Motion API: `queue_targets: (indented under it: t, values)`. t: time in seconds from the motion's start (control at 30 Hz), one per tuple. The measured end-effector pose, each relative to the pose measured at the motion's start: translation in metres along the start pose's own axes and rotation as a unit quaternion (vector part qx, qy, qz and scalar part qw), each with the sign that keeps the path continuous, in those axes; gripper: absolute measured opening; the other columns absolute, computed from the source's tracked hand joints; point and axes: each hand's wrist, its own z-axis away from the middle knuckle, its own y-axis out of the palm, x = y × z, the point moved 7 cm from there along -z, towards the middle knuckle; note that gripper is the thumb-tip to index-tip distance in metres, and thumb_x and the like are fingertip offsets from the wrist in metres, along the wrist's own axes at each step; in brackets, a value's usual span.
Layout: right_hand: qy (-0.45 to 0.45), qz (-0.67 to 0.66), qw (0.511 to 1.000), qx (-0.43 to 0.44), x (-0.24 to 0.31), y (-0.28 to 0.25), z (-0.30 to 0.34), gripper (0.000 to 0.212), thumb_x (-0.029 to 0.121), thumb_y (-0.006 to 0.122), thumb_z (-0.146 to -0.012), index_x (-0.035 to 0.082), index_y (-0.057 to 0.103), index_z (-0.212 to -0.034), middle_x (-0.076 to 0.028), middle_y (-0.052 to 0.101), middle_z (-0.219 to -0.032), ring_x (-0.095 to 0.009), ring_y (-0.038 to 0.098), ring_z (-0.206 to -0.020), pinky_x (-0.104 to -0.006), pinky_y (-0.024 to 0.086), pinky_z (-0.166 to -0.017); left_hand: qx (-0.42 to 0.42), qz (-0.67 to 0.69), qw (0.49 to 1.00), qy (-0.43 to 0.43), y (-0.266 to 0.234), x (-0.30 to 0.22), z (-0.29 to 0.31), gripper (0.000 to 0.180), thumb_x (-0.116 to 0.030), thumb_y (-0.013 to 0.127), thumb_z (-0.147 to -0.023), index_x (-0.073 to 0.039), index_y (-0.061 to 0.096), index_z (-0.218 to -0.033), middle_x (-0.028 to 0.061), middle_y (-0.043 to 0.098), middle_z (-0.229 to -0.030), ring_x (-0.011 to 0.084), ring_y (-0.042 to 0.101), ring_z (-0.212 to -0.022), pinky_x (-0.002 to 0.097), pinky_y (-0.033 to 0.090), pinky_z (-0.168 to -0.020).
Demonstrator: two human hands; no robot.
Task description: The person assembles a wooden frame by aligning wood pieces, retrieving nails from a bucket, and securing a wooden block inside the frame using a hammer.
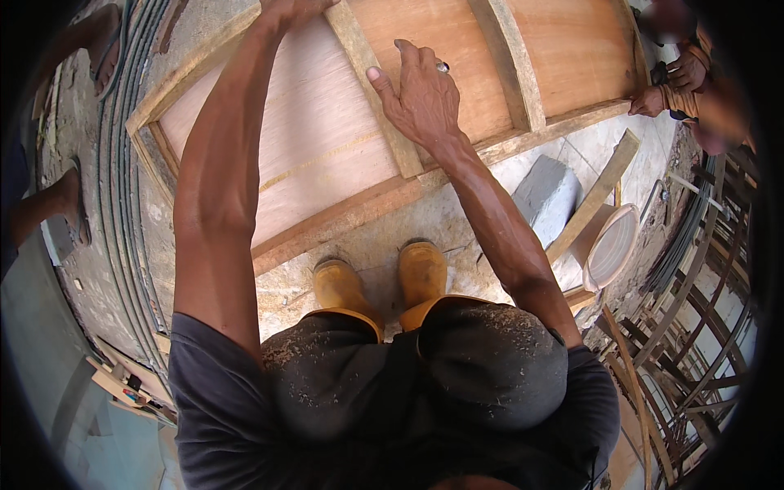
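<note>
Both hands are on a big plywood panel (pixel 327 139) with a timber frame, lying on the concrete floor (pixel 457 220) just ahead of the yellow boots (pixel 422 273). Right hand (pixel 420 98) rests flat on a wooden batten (pixel 371 73), fingers open. Left hand (pixel 294 10) sits at the top edge, fingers mostly cut off, so can't tell.

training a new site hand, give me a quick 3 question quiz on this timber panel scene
1. True or false: the right hand lies flat on a pale wooden crosspiece of the large framed plywood panel.
2. Which footwear does the person wear? A yellow rubber boots B sandals C black shoes
3. Where is the co-worker's hand holding the panel?

Key: 1 true. 2 A. 3 At the panel's far right corner, opposite the person's left hand, which reaches its top edge.
</note>
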Motion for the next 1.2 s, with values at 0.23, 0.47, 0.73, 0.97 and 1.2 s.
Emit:
queue_targets:
  t: [0.23,0.47,0.73,0.97,1.2]
  values:
    - [-0.025,0.045,0.998,-0.022,-0.016,0.04,0.016,0.061,0.052,0.053,-0.099,0.0,0.052,-0.129,-0.022,0.051,-0.119,-0.036,0.054,-0.108,-0.0555,0.044,-0.093,0.004,-0.015,1.0,-0.012,-0.008,-0.017,0.005,0.067,-0.037,0.071,-0.085,-0.014,0.05,-0.145,0.0177,0.061,-0.136,0.0387,0.049,-0.132,0.0567,0.029,-0.111]
    - [-0.084,-0.043,0.995,0.014,-0.013,-0.007,0.053,0.076,0.048,0.071,-0.089,0.003,0.044,-0.144,-0.025,0.042,-0.141,-0.042,0.044,-0.131,-0.0569,0.04,-0.103,0.045,-0.026,0.998,-0.036,0.001,-0.001,0.001,0.07,-0.039,0.071,-0.087,-0.018,0.045,-0.149,0.0172,0.057,-0.142,0.0397,0.046,-0.135,0.0577,0.024,-0.114]
    - [-0.048,0.129,0.989,0.048,-0.01,0.03,0.094,0.085,0.059,0.044,-0.101,0.006,0.016,-0.161,-0.026,0.015,-0.164,-0.047,0.014,-0.152,-0.0652,0.016,-0.119,0.018,-0.05,0.998,-0.023,0.005,-0.01,-0.01,0.066,-0.047,0.072,-0.089,-0.025,0.05,-0.147,0.0072,0.065,-0.134,0.03,0.054,-0.13,0.0554,0.03,-0.107]
    - [-0.034,0.058,0.998,0.014,-0.01,0.02,0.098,0.075,0.048,0.053,-0.099,0.004,0.031,-0.156,-0.027,0.032,-0.155,-0.044,0.029,-0.145,-0.0549,0.027,-0.117,0.028,-0.069,0.996,-0.044,0.014,-0.012,0.008,0.065,-0.038,0.069,-0.092,-0.028,0.045,-0.151,0.0101,0.05,-0.151,0.0328,0.043,-0.14,0.0634,0.022,-0.116]
    - [-0.09,-0.118,0.982,-0.119,-0.011,-0.002,0.105,0.047,0.03,0.052,-0.102,0.001,0.048,-0.138,-0.023,0.048,-0.138,-0.041,0.05,-0.126,-0.0515,0.041,-0.103,-0.186,0.012,0.976,0.113,-0.006,0.001,0.09,0.066,-0.033,0.066,-0.095,-0.013,0.041,-0.152,0.019,0.043,-0.154,0.0389,0.038,-0.143,0.0575,0.026,-0.118]
